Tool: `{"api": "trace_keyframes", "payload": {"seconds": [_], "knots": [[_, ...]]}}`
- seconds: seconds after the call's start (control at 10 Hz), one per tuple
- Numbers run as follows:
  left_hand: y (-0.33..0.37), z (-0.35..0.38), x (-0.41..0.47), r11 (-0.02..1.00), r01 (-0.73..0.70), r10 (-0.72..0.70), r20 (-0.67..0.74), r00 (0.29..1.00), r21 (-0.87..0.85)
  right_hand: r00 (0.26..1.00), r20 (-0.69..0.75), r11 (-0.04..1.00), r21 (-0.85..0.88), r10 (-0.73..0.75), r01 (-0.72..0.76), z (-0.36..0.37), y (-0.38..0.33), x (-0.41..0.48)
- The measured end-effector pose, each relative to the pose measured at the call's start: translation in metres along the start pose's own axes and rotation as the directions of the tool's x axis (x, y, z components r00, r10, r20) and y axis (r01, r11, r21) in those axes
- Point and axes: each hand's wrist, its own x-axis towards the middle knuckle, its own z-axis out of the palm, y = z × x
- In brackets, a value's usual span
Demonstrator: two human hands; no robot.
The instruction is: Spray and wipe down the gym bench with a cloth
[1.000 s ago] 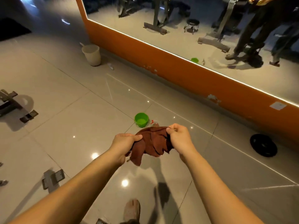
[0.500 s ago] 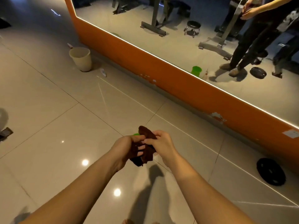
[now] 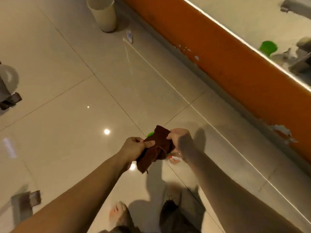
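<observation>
Directly below the head camera, both bare forearms reach out over a glossy tiled floor [image 3: 67, 125], and the two hands meet around a dark brown cloth [image 3: 158, 147]. The left hand [image 3: 135, 147] is clenched on the cloth's left side, thumb laid flat across the top and fingers curled underneath. The right hand [image 3: 181, 140] pinches the cloth's upper right edge between thumb and fingers. The cloth is held in the air between them, folded or bunched, with its lower corner hanging loose below the left wrist.

Just behind the cloth's top edge a sliver of a green cup [image 3: 149, 134] shows on the floor, mostly hidden. Under the right hand a small red-and-white item [image 3: 174, 159] peeks out; too little of it shows to tell what it is.

Farther off, near the top of the view, a beige bucket [image 3: 103, 15] stands upright on the tiles, with a small white object [image 3: 129, 35] lying just beside it. An orange wall strip [image 3: 227, 64], its paint chipped in places, runs diagonally along the right, and a mirror [image 3: 244, 17] above it shows a blurred green reflection [image 3: 268, 47].

At the left edge sit two metal equipment feet [image 3: 11, 100] [image 3: 25, 201], well apart. The person's own feet [image 3: 118, 214] appear at the bottom, blurred.
</observation>
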Motion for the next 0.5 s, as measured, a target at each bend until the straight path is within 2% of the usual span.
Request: {"api": "trace_keyframes", "payload": {"seconds": [0.1,0.2,0.4,0.5], "knots": [[-0.044,0.011,0.061,0.992,0.127,-0.127,-0.023,0.992,-0.028,0.997,-0.010,0.993,-0.086,0.076,-0.076,0.016,0.046,0.060],[-0.090,0.014,0.122,0.967,0.240,-0.233,0.087,0.968,-0.082,0.987,-0.050,0.986,-0.051,0.154,-0.156,0.037,0.099,0.124],[-0.142,0.028,0.235,0.928,0.235,-0.238,0.024,0.971,-0.289,0.985,-0.050,0.982,-0.085,0.166,-0.170,0.063,0.145,0.229],[-0.144,0.033,0.246,0.953,0.265,-0.261,0.047,0.964,-0.146,0.973,-0.005,0.959,-0.167,0.231,-0.229,0.067,0.149,0.247]]}}
